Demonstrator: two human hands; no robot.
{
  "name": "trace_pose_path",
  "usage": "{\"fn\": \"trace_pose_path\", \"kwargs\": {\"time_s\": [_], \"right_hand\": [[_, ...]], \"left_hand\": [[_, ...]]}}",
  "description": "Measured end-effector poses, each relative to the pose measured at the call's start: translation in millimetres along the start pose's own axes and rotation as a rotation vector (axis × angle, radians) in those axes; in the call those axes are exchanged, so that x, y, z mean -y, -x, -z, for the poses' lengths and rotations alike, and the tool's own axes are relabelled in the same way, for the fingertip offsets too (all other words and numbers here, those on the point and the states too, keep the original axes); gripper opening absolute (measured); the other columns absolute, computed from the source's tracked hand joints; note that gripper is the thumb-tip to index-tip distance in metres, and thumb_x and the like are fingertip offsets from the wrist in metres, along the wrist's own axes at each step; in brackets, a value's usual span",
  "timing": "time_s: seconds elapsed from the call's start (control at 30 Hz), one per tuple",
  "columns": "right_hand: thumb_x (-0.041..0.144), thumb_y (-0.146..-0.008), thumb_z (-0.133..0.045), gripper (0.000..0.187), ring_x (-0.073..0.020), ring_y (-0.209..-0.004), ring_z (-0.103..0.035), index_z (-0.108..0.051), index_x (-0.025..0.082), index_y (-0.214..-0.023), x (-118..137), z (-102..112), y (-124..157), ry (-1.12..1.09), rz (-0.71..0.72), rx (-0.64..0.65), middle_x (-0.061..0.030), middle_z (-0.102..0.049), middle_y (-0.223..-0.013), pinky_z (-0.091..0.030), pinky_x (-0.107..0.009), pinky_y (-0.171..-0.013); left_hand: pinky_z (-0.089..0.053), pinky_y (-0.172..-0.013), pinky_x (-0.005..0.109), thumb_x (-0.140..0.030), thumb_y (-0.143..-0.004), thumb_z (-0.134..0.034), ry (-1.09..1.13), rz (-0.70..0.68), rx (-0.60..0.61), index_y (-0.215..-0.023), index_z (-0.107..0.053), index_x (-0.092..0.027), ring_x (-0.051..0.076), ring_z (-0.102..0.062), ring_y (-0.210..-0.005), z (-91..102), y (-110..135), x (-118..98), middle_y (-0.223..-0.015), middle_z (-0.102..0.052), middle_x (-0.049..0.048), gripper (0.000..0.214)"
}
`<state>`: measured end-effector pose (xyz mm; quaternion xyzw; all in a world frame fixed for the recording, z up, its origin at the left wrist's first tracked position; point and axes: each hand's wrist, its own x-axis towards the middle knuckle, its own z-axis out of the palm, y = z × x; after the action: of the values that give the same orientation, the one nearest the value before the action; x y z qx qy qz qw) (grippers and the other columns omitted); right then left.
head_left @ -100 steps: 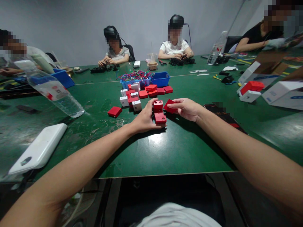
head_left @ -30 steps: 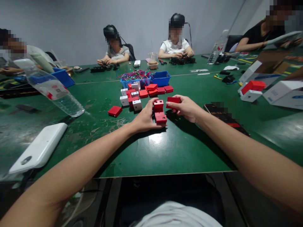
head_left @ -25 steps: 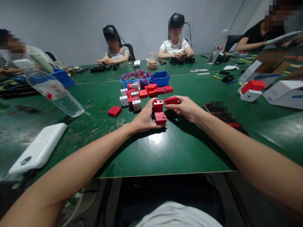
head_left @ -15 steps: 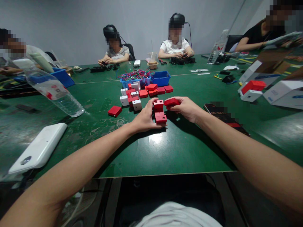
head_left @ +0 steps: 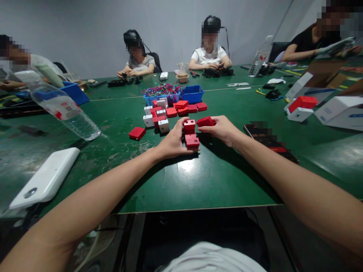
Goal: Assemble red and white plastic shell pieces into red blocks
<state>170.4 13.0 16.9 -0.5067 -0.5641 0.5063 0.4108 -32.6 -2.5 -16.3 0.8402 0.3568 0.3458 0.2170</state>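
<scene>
Several red blocks stand in a row, the red block row (head_left: pixel 191 134), on the green table in front of me. My left hand (head_left: pixel 176 139) is closed around the left side of this row, fingertips at its far end and thumb at its near end. A single red block (head_left: pixel 205 121) is pinched between the thumb and fingers of my right hand (head_left: pixel 222 130), just right of the row and apart from it. Behind my left hand sit stacked red and white blocks (head_left: pixel 163 126). One loose red block (head_left: pixel 137 133) lies to the left.
Blue bins (head_left: pixel 193 94), one full of coloured wires, stand behind the blocks. A phone (head_left: pixel 266 141) lies right of my right arm. A plastic bottle (head_left: pixel 65 107) and a white power bank (head_left: pixel 47 177) are at left, white boxes (head_left: pixel 340 113) at right. Other people sit around the table.
The red block in my right hand has tilted, its angle changed between thumb and fingers. My left hand stays around the row.
</scene>
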Motion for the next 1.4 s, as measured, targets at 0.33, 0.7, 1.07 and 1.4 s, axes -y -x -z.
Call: {"fn": "trace_pose_path", "kwargs": {"time_s": [0.33, 0.7, 1.07, 1.4], "right_hand": [[0.042, -0.067, -0.08, 0.034, -0.0081, -0.051, -0.044, -0.061, 0.016, -0.079, -3.3, -2.1, -1.3, 0.07, 0.049, -0.036, 0.0045, -0.055, -0.06, -0.028, -0.022, -0.046], [0.017, -0.058, -0.078, 0.023, -0.0097, -0.059, -0.051, -0.076, 0.014, -0.081, -6.0, -0.6, -4.9, 0.042, 0.069, 0.041, 0.0029, -0.065, -0.065, -0.039, -0.025, -0.061], [0.002, -0.061, -0.07, 0.028, -0.0121, -0.065, -0.062, -0.074, 0.017, -0.085, -12.8, 3.2, -9.4, -0.011, 0.083, 0.086, 0.0003, -0.071, -0.075, -0.051, -0.026, -0.067], [-0.007, -0.063, -0.062, 0.037, -0.0109, -0.061, -0.062, -0.068, 0.019, -0.089, -8.7, 1.8, -9.8, -0.105, 0.023, 0.043, 0.0022, -0.069, -0.074, -0.045, -0.02, -0.052]], "left_hand": [[-0.04, -0.114, 0.051, -0.049, -0.063, -0.084, -0.033, -0.018, -0.006, -0.142, -0.025, -0.021, 0.034, -0.05, -0.132, -0.7, 0.3, 2.2, -0.144, -0.043, 0.0194, 0.103], [-0.041, -0.113, 0.052, -0.047, -0.063, -0.084, -0.014, -0.024, -0.009, -0.141, -0.025, -0.02, 0.034, -0.05, -0.132, -0.7, 0.1, 1.8, -0.144, -0.044, 0.0204, 0.102], [-0.04, -0.113, 0.053, -0.048, -0.063, -0.084, -0.012, -0.014, -0.008, -0.143, -0.026, -0.022, 0.035, -0.05, -0.132, -0.6, 0.3, 1.1, -0.143, -0.045, 0.0191, 0.103], [-0.041, -0.112, 0.053, -0.048, -0.063, -0.084, -0.034, -0.006, 0.001, -0.142, -0.025, -0.018, 0.035, -0.05, -0.131, -0.6, 0.1, 1.8, -0.143, -0.044, 0.0211, 0.103]]}}
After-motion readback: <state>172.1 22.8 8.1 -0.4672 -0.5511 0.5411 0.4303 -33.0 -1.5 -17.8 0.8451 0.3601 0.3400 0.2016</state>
